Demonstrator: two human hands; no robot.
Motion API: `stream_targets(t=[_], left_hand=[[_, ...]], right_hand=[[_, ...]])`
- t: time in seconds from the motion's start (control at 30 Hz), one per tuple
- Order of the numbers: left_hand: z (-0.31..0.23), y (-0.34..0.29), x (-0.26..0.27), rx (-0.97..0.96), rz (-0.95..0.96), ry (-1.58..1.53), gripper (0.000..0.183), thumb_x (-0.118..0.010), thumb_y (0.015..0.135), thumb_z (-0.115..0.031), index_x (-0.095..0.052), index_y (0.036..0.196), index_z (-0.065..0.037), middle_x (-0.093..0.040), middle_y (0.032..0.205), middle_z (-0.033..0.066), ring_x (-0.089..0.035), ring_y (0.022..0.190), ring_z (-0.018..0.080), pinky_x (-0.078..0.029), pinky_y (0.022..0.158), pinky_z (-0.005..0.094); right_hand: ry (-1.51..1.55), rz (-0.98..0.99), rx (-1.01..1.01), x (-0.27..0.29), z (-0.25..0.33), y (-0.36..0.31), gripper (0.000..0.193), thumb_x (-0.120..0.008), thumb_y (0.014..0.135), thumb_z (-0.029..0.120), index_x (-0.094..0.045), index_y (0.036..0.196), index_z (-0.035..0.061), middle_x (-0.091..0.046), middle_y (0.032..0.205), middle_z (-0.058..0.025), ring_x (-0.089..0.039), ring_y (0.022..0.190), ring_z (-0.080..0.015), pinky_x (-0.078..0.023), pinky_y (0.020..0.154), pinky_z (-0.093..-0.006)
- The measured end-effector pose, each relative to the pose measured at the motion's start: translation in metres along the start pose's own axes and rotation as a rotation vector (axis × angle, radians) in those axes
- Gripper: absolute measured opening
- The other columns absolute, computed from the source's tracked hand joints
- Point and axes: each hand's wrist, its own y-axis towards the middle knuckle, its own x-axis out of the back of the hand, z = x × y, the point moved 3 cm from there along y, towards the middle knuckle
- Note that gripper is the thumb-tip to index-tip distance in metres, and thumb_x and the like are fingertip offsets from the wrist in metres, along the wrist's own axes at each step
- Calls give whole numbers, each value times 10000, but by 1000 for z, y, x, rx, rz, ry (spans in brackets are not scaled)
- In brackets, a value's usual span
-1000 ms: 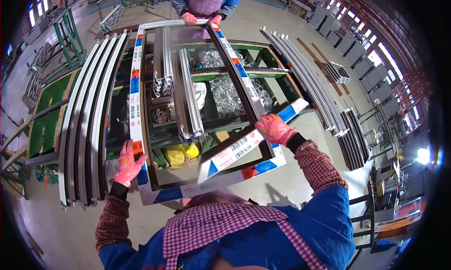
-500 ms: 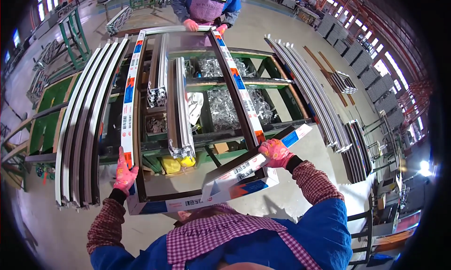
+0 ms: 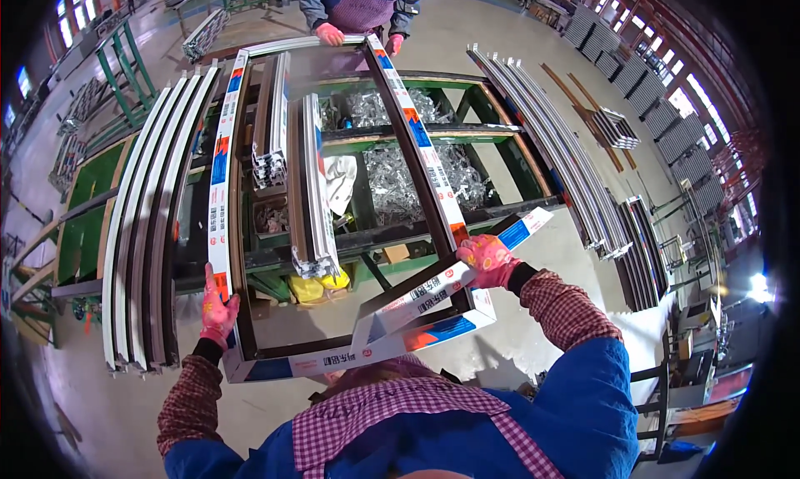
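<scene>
A large rectangular frame (image 3: 219, 179) of dark brown profiles, wrapped outside in white film with blue and orange patches, lies across a workbench. At its near left corner, my left hand (image 3: 218, 316) in a pink glove grips the side rail, thumb on the inner side. My right hand (image 3: 490, 260), also gloved in pink, is closed round a shorter film-wrapped profile (image 3: 417, 300) at the near right corner. This piece slants over the corner, its far end sticking out to the right. Across the bench, a co-worker's gloved hand (image 3: 330, 35) rests on the frame's far edge.
Green-framed bench (image 3: 367, 244) holds metal scrap (image 3: 425, 175) in its bays. Short profiles (image 3: 312, 187) lie inside the frame's outline. Long profiles (image 3: 137, 220) stand to the left, others (image 3: 542, 137) to the right. Yellow bags (image 3: 321, 285) sit below.
The far part of the frame has shifted slightly left in view. The co-worker's other hand has come a little away from the far right corner. My two hands keep their holds.
</scene>
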Motion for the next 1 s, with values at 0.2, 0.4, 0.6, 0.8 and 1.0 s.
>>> stream_targets(t=[0.2, 0.4, 0.6, 0.8, 1.0], left_hand=[[7, -2, 0, -15, -38, 33, 946, -634, 754, -20, -64, 1508, -40, -359, 1453, 219, -400, 1309, 343, -326, 1076, 357], [0, -1, -1, 10, -75, 29, 970, -654, 728, -4, -83, 1510, -60, -433, 1388, 233, -461, 1245, 367, -375, 1037, 373], [1, 2, -3, 43, -80, 71, 985, -662, 723, 2, -84, 1516, -89, -441, 1381, 226, -473, 1229, 366, -391, 1020, 375], [-15, -5, 7, 191, -22, -3, 942, -673, 746, -43, -115, 1505, -53, -347, 1457, 230, -361, 1341, 347, -322, 1087, 347], [-9, -8, 4, 163, -19, -68, 919, -653, 801, -124, -69, 1504, -25, -381, 1402, 259, -384, 1299, 363, -304, 1087, 371]], right_hand=[[-5, 67, -22, -3, -1, 4, 527, -807, 542, 362, -584, 940, 98, -589, 923, -101, -596, 882, -309, -490, 761, -426], [16, 95, -50, 2, -2, 4, 543, -780, 616, 436, -582, 992, 98, -606, 996, -117, -601, 941, -319, -483, 798, -435], [-5, 98, -86, 0, 0, 2, 552, -777, 622, 415, -578, 1018, 86, -603, 1014, -135, -600, 956, -332, -484, 799, -443], [20, 17, -17, 0, 6, 11, 537, -794, 586, 381, -591, 961, 55, -604, 958, -149, -597, 914, -349, -488, 786, -458], [-6, 15, -25, -4, 6, 8, 530, -822, 541, 340, -611, 927, 44, -607, 912, -152, -590, 904, -363, -487, 787, -465]])
